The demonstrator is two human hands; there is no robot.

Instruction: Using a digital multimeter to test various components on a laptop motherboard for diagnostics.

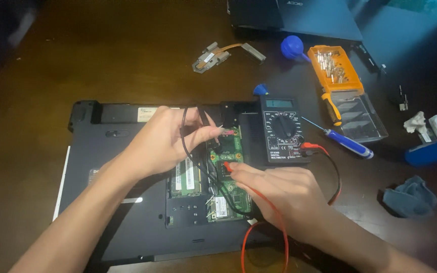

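Dark brown wooden bench [102,55], dim light, seen from above.

Centre: black laptop [127,202], underside up, long axis 9–3 o'clock, service cover off; green circuit board [231,151] exposed, running 12–6 o'clock. Two memory modules [185,177] with white labels lie at 9 o'clock of the board.

Left hand [160,144] over the laptop's rear edge, fingers pinched on the black probe lead [184,136]; the lead loops up over the fingers, then trails toward 5 o'clock across the board. The probe tip is hidden.

Right hand [279,189] at 5 o'clock of the board, closed on the red probe [228,167], tip pointing to 10 o'clock and touching the board. Red lead [284,237] curls toward 6 o'clock.

Black digital multimeter [281,131] at 3 o'clock of the board, long axis 12–6, grey display at the top, round dial at the middle, both leads plugged in at its lower right.

Outward:
- blue-handled screwdriver [347,143], 3 o'clock of the meter, tip toward 10 o'clock
- orange bit case [340,76] with clear lid open, 1 o'clock
- blue air blower [293,47], 12 o'clock
- copper heat sink pipe [226,53], 11 o'clock
- grey-blue cloth [410,197], 4 o'clock
- white rectangular sticker [146,113] on the laptop's rear edge, beside the left hand
- second dark laptop [304,17], top edge
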